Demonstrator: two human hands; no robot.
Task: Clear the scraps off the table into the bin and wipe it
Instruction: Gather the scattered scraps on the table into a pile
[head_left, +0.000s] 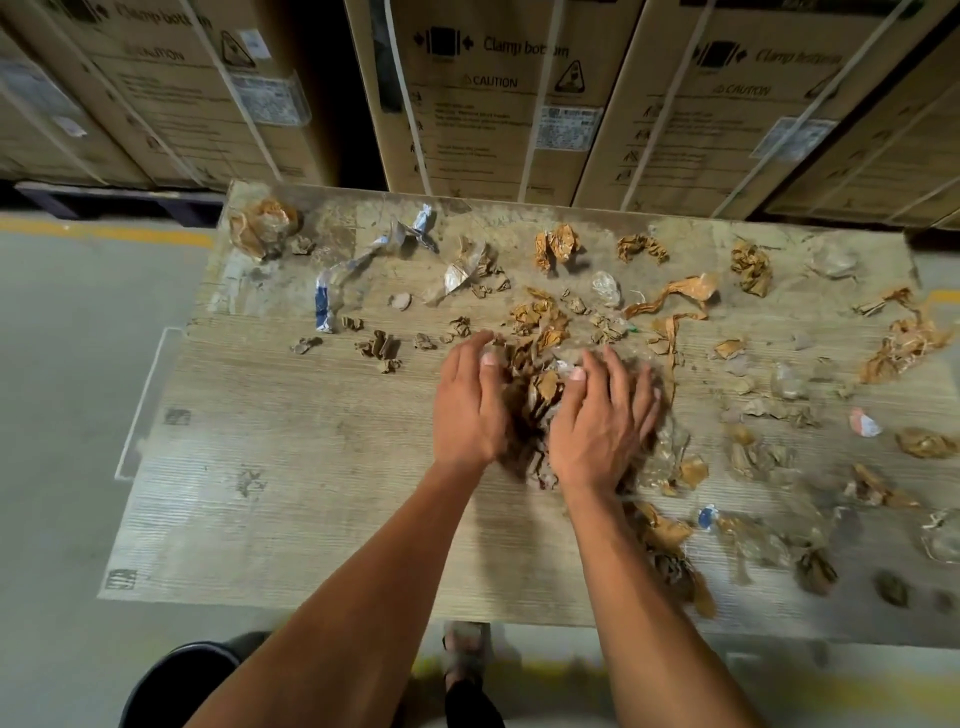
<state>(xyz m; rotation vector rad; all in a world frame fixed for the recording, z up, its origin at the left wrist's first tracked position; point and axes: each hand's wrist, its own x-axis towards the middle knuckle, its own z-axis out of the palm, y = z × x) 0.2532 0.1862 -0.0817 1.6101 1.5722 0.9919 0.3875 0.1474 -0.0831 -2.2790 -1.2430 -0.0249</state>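
A worn wooden table (291, 467) is strewn with crumpled brown paper, clear plastic and blue-white wrapper scraps. My left hand (467, 405) and my right hand (602, 415) cup a heap of brown paper scraps (535, 395) between them at the table's middle, fingers curved against its sides. More scraps lie to the right (904, 343) and along the far edge (262, 226). A blue-white wrapper (324, 301) lies at the left. A dark round bin (176, 680) stands on the floor below the table's near left edge, partly hidden by my left forearm.
Tall strapped cardboard boxes (498, 104) stand right behind the table's far edge. Grey concrete floor (62, 364) with a yellow line lies to the left. A sandalled foot (465, 649) shows under the near edge.
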